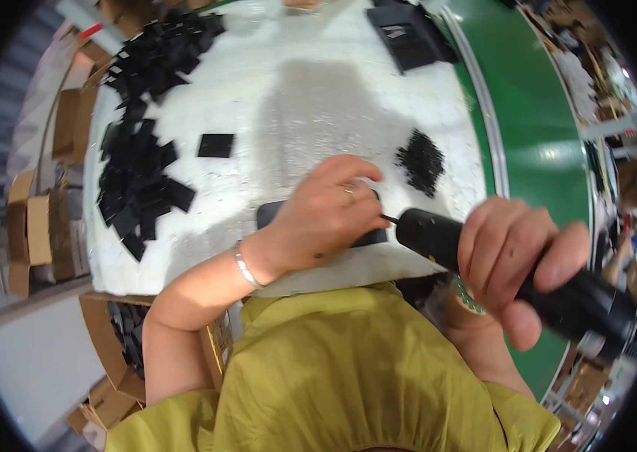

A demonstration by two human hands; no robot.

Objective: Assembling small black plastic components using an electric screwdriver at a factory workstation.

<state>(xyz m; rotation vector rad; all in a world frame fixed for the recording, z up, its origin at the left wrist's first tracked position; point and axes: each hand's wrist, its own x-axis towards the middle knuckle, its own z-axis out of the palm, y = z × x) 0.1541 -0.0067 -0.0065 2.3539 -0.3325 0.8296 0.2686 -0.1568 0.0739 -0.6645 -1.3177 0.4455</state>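
Note:
My right hand (511, 264) is wrapped round a black electric screwdriver (431, 235), which lies nearly level with its thin bit pointing left. The bit's end meets the fingertips of my left hand (333, 207). Those fingers are curled together, and what they pinch, if anything, is hidden. Beneath my left hand lies a dark flat piece (267, 213) near the table's front edge, mostly covered by the hand. To the right of that hand, on the white table cover (318, 113), is a small heap of tiny black parts (421, 163), probably screws.
Piles of black flat plates (137, 177) spread along the table's left side, with a single black plate (216, 145) apart from them. Black panels (413, 38) lie at the far right. A green surface (537, 113) with a metal rail runs along the right; cardboard boxes (39, 230) stand left.

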